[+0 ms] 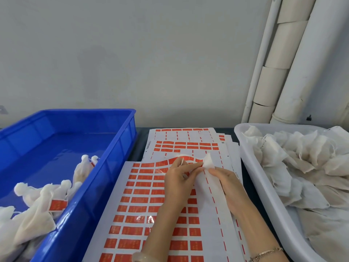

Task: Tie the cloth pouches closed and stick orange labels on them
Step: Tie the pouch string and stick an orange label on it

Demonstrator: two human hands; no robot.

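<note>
You are holding one cloth pouch [208, 161] just above the middle of the frame, over the top edge of the front label sheet [143, 195]. Its gathered mouth is fanning out above your fingers and its body is trailing down toward the lower right. Your left hand [177, 178] is making a tight grip, fingertips pressed together at the pouch's neck, with the thin drawstring [182, 162] poking up beside the forefinger. Your right hand [229, 186] is gripping the pouch body from the right side with its fingers curled onto the cloth. Judging by this, you are cinching or knotting the neck, and no label is on this pouch yet. The main risk is the string: it is fine and short, so if your left pinch is loosening as you are pulling, it could slip free and the neck could reopen. Your left forearm is also lying across the sheet, whose upper edge is already bowing upward, so dragging the arm could buckle it or lift labels. Finished pouches [37, 210], one showing an orange label [57, 205], are lying at the lower left in the blue crate [120, 140]. Untied pouches [302, 167] are heaping in the pale grey tub [251, 167] on the right. A strip of dark desk [140, 146] is showing between the crate and the sheets.
</note>
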